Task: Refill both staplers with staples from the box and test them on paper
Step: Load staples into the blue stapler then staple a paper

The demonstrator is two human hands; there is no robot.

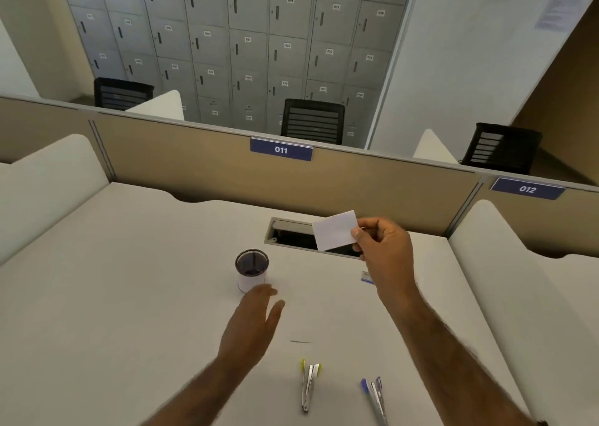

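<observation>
from the head camera, your right hand (382, 247) is raised above the far middle of the table (129, 296), thumb and fingertips pinched on the right edge of a small white piece of paper (335, 230), which hangs in the air in front of the open cable slot (291, 234) at the table's back edge. that paper looks light and floppy, so it will likely bend if you grip only a corner; hold it near an edge with a flat pinch and leave the other edge free for the jaws of a stapler. your left hand (252, 322) hovers over the middle of the table, fingers spread and holding nothing, just on the near side of a small mesh cup (252, 268). both staplers lie swung open near the table's near edge: the yellow stapler (309, 383) toward the middle and the blue stapler (374, 396) to its right, apart from each other. they look rigid, small and fairly light, with smooth metal rails that could slip, so take each by its plastic body. a small box (367, 277), probably the staples, peeks out just behind your right wrist, mostly hidden. a thin dark strip (300, 341), perhaps staples, lies beyond the yellow stapler; such strips break easily.
</observation>
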